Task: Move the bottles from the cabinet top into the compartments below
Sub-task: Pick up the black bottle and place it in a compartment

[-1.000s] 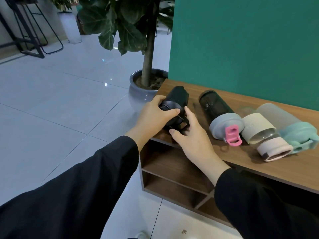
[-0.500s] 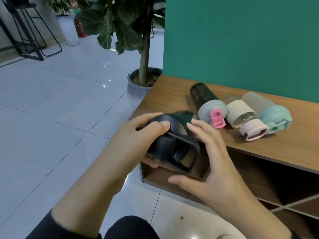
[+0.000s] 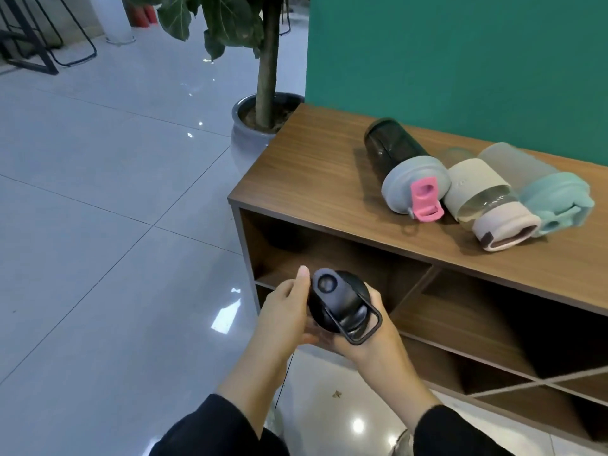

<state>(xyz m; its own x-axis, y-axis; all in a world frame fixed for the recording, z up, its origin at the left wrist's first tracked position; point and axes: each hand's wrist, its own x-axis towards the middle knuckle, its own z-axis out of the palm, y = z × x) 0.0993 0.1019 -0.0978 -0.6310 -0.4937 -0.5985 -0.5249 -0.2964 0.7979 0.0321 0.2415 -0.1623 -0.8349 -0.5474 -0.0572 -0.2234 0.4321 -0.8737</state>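
**Black bottle at compartment mouth, two-hand hold, three bottles still on top**

Left hand (image 3: 286, 311) and right hand (image 3: 371, 334) both clasp the black bottle (image 3: 339, 301), lid end toward camera, body pointing to 12 o'clock into the upper-left compartment (image 3: 329, 255) of the wooden cabinet (image 3: 316, 179). Left fingers curl round the lid side, thumb up at 11 o'clock of the cap; right fingers cup it from underneath at 5 o'clock. Bottle is off the top and in front of the opening; whether its far end is already inside I cannot tell, the lid hides it

Risks, as judgement:
- carry loop (image 3: 358, 327) hangs loose at 5 o'clock over the right palm; it could snag a finger or the shelf edge on release
- round body laid sideways may roll back out toward 6 o'clock if let go near the lip
- aim drifting right could knock the slanted divider (image 3: 414, 287) at 2 o'clock

Still on the cabinet top at 1–2 o'clock, lying side by side and touching: dark bottle with grey lid and pink flip tab (image 3: 404, 172), clear bottle with beige sleeve (image 3: 483, 205), frosted bottle with mint lid (image 3: 539, 185). Pulling one could set its neighbours rolling toward the front edge

Writing: no readable brand or label anywhere; a faint mark on the beige sleeve is too small to read
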